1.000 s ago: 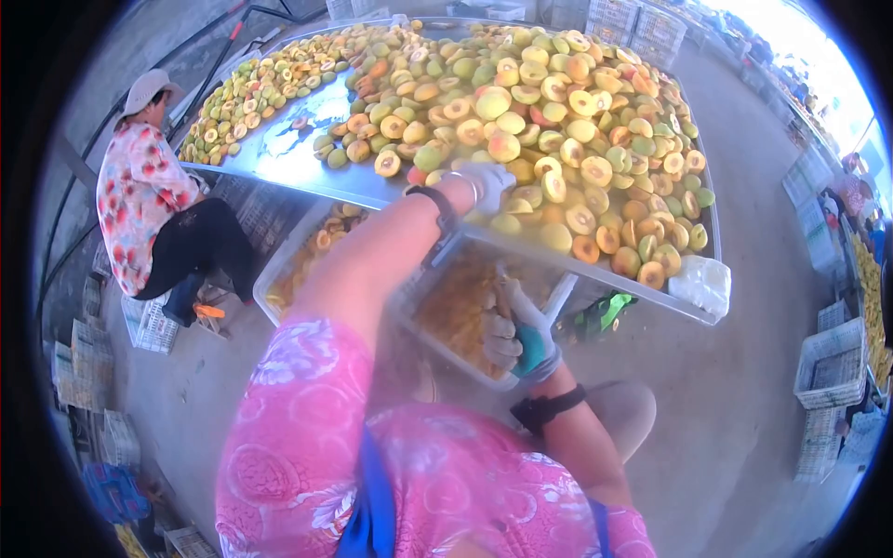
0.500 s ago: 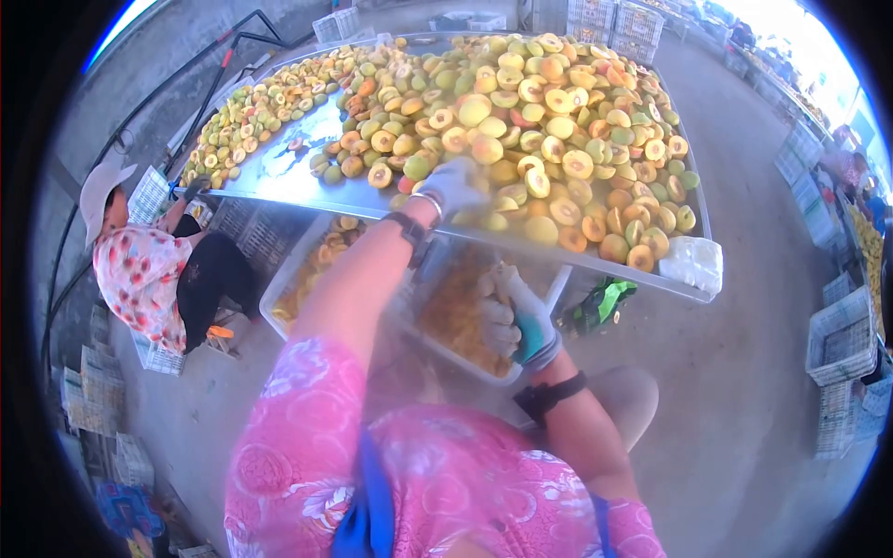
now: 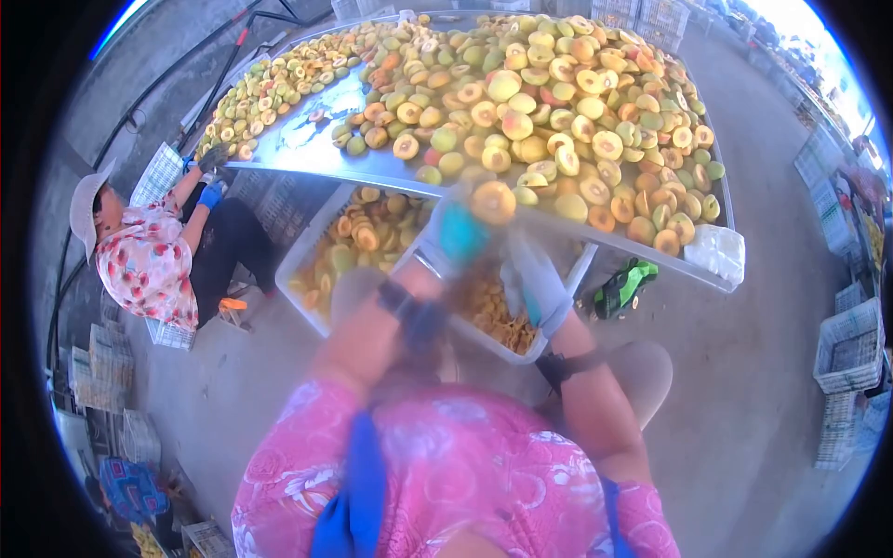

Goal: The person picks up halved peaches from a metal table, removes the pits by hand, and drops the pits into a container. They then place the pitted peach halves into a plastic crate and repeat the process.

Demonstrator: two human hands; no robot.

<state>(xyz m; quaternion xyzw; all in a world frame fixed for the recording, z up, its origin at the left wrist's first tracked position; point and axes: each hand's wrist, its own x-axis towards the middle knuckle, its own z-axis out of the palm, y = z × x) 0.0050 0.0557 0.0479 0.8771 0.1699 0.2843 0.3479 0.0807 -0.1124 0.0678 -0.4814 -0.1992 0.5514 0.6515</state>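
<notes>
My left hand (image 3: 454, 232), in a grey and teal glove, is closed on a halved peach (image 3: 493, 202) whose cut face shows a brown centre. It is just off the front edge of the metal table (image 3: 372, 174). Gloved as well, my right hand (image 3: 539, 290) is close by on the right, with fingers curled and smeared by motion. What it grips cannot be made out. Below both hands stands a bin of brown-orange scraps (image 3: 493, 312). To its left, another bin (image 3: 307, 312) holds peach halves. A large heap of halved peaches (image 3: 558, 121) covers much of the table.
A white plastic-wrapped block (image 3: 714, 253) sits at the table's right front corner. A green and black bag (image 3: 625, 286) lies on the floor beneath. At left, a co-worker (image 3: 153, 251) with gloved hands sits at the table. White crates (image 3: 848, 349) are stacked on the right.
My left hand has drawn back from the heap toward my right hand, now with a halved peach. My right hand has shifted slightly right. The co-worker's blue-gloved hand has come into view.
</notes>
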